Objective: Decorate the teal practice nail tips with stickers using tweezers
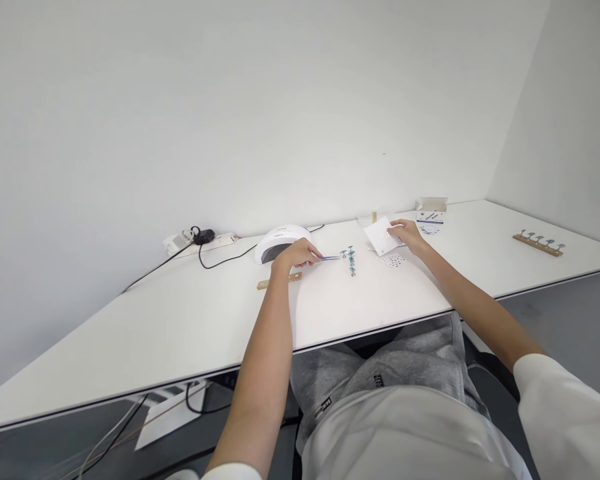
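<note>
Between the fingers of my left hand (301, 254) is a pair of blue tweezers (331, 258), its tips pointing right. The tips lie close to several small stands with teal nail tips (352, 261) on the white table; I cannot tell whether they touch. My right hand (406, 233) pinches a white card (381, 236) by its right edge, holding it tilted above the table. Partly under that card lies a sheet with small dark spots (393, 261). Below my left wrist rests a wooden strip with holes (294, 277).
A white nail lamp (282, 241) stands behind my left hand. Further left are a power strip (225, 240) and cables. An opened small box (431, 211) is at the back right. Near the right end, a wooden holder (538, 245) carries several grey nail tips.
</note>
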Demonstrator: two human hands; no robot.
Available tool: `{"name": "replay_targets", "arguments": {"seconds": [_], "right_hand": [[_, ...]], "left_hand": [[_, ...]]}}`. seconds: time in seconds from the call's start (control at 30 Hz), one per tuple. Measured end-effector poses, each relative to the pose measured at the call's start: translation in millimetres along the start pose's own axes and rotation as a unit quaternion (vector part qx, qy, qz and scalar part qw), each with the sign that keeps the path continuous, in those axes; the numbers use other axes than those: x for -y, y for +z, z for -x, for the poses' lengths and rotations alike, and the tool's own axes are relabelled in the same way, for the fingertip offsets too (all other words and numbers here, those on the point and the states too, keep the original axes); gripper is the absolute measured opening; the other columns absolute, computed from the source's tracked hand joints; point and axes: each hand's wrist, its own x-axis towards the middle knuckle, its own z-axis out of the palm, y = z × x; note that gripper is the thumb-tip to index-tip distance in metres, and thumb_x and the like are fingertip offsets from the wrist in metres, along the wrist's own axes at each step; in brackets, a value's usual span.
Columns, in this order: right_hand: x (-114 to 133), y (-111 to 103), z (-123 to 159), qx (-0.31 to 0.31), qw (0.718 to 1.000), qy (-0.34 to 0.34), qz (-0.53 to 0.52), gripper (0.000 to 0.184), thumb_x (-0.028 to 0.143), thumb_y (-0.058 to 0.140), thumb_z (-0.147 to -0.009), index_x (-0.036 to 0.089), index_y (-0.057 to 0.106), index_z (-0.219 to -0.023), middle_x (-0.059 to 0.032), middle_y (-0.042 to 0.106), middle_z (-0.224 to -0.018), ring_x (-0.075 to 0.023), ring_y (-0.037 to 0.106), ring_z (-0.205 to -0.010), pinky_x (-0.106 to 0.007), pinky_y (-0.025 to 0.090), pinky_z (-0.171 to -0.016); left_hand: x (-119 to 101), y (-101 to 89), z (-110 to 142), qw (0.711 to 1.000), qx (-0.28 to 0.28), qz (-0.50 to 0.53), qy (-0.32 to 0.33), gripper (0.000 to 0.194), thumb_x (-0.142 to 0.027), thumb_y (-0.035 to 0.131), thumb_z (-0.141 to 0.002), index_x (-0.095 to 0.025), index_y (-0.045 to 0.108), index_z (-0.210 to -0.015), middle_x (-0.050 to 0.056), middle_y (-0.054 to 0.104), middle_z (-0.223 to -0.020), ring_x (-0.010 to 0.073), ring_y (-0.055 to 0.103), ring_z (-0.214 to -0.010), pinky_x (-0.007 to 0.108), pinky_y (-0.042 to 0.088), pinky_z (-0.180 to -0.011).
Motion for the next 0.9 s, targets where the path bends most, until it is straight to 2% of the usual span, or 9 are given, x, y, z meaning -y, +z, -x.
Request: {"name": "replay_targets", "arguments": {"seconds": [0.07, 0.13, 0.23, 0.37, 0.47, 0.6, 0.7, 0.8, 0.9], "right_hand": [[0, 0, 0, 0.000, 1.000, 0.001, 0.001, 0.022, 0.015, 0.068, -0.064, 0.015, 0.062, -0.086, -0.0036, 0.068, -0.073, -0.0144, 0.060, -0.063, -0.025, 0.046, -0.060], [0, -1, 0, -0.003, 1.000, 0.001, 0.001, 0.022, 0.015, 0.068, -0.065, 0.015, 0.062, -0.086, -0.0036, 0.068, -0.073, -0.0145, 0.060, -0.064, -0.025, 0.046, -0.060], [-2, -1, -1, -0.004, 1.000, -0.003, -0.003, 0.021, 0.014, 0.069, -0.065, 0.015, 0.063, -0.086, -0.0042, 0.069, -0.075, -0.0147, 0.061, -0.065, -0.026, 0.047, -0.063], [-5, -1, -3, 0.002, 1.000, -0.010, -0.026, 0.025, 0.010, 0.071, -0.062, 0.014, 0.064, -0.086, -0.0049, 0.070, -0.078, -0.0145, 0.063, -0.068, -0.027, 0.049, -0.068], [-4, 0, -2, 0.018, 0.998, -0.010, -0.061, 0.031, 0.004, 0.073, -0.058, 0.014, 0.065, -0.087, -0.0060, 0.071, -0.082, -0.0150, 0.066, -0.072, -0.029, 0.051, -0.072], [2, 3, 3, 0.059, 0.992, -0.016, -0.106, 0.027, 0.003, 0.075, -0.058, 0.013, 0.067, -0.082, -0.0077, 0.073, -0.085, -0.0160, 0.068, -0.077, -0.031, 0.053, -0.081], [5, 5, 7, 0.074, 0.990, -0.018, -0.116, 0.021, 0.005, 0.075, -0.061, 0.013, 0.068, -0.079, -0.0081, 0.073, -0.083, -0.0170, 0.068, -0.077, -0.032, 0.053, -0.084], [7, 8, 10, 0.086, 0.989, -0.028, -0.118, 0.019, 0.009, 0.075, -0.065, 0.013, 0.068, -0.082, -0.0089, 0.074, -0.085, -0.0175, 0.069, -0.078, -0.033, 0.054, -0.084], [9, 12, 13, 0.102, 0.986, -0.040, -0.126, 0.024, 0.012, 0.075, -0.068, 0.013, 0.067, -0.091, -0.0088, 0.074, -0.086, -0.0177, 0.069, -0.080, -0.034, 0.055, -0.081]], "left_hand": [[3, -1.1, 0, 1.000, 0.004, -0.004, -0.001, 0.022, -0.017, 0.067, -0.063, -0.015, 0.074, -0.083, -0.001, 0.056, -0.053, 0.0078, 0.039, -0.041, 0.023, 0.027, -0.042], [7, -1.5, -1, 1.000, -0.016, -0.010, 0.000, 0.017, -0.018, 0.068, -0.063, -0.015, 0.074, -0.080, -0.001, 0.057, -0.053, 0.0082, 0.040, -0.041, 0.024, 0.029, -0.043], [10, -0.4, -2, 0.994, -0.108, -0.005, 0.022, 0.013, -0.021, 0.067, -0.067, -0.015, 0.072, -0.077, 0.000, 0.058, -0.055, 0.0096, 0.044, -0.046, 0.023, 0.034, -0.047], [4, 5.5, -5, 0.963, -0.259, 0.010, 0.077, 0.019, -0.029, 0.064, -0.073, -0.016, 0.072, -0.085, 0.002, 0.062, -0.063, 0.0133, 0.055, -0.059, 0.024, 0.040, -0.056], [-9, 13.6, -9, 0.940, -0.321, 0.012, 0.117, 0.027, -0.035, 0.061, -0.078, -0.016, 0.072, -0.094, 0.003, 0.064, -0.071, 0.0151, 0.056, -0.064, 0.026, 0.042, -0.062], [-30, 28.1, -13, 0.909, -0.357, 0.019, 0.216, 0.026, -0.037, 0.055, -0.084, -0.017, 0.071, -0.091, 0.006, 0.069, -0.090, 0.0170, 0.059, -0.081, 0.028, 0.044, -0.077], [-46, 40.1, -11, 0.892, -0.368, 0.006, 0.261, 0.021, -0.033, 0.056, -0.085, -0.017, 0.069, -0.088, 0.005, 0.066, -0.086, 0.0160, 0.057, -0.079, 0.028, 0.044, -0.077], [-59, 51.7, -6, 0.888, -0.361, -0.007, 0.287, 0.012, -0.024, 0.057, -0.083, -0.016, 0.066, -0.085, 0.005, 0.065, -0.087, 0.0152, 0.057, -0.078, 0.026, 0.044, -0.076], [-68, 60.9, 1, 0.899, -0.325, -0.022, 0.293, 0.020, -0.019, 0.048, -0.087, -0.017, 0.064, -0.098, 0.005, 0.066, -0.093, 0.0148, 0.057, -0.079, 0.026, 0.044, -0.076]]}}
